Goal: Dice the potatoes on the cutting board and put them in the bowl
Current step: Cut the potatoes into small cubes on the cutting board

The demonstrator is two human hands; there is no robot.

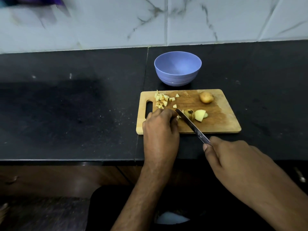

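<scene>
Right hand (pixel 233 157) at about 5 o'clock from the cutting board (pixel 221 120), off its near edge, fingers wrapped round the handle of the knife (pixel 191 124); blade angles up toward 11 o'clock, tip down among cut pieces near board centre. Left hand (pixel 160 125) over the board's near-left corner, fingers curled down on a small potato bit at the blade; the bit itself mostly hidden, so the hold is a judgement. Just right of the blade, a half-cut potato (pixel 190 114) with a dark spot, and a pale wedge (pixel 200 115) touching it. Diced pile (pixel 160 100) at 10 o'clock on the board, by the handle slot. Whole potato (pixel 206 97) at 1 o'clock, uncut. Blue bowl (pixel 177 68) at 12 o'clock beyond the board, just apart from its far edge, looks empty. Handling guess: potato firm, light, wet cut faces likely slippery, round one will roll, so pin flat side down, fingertips tucked back from the blade. Dice small and loose, better scooped than pinched. Room: black counter (pixel 66 114) open at 9 o'clock and 3 o'clock; board's near edge close to the counter lip, wall tiles behind the bowl.
</scene>
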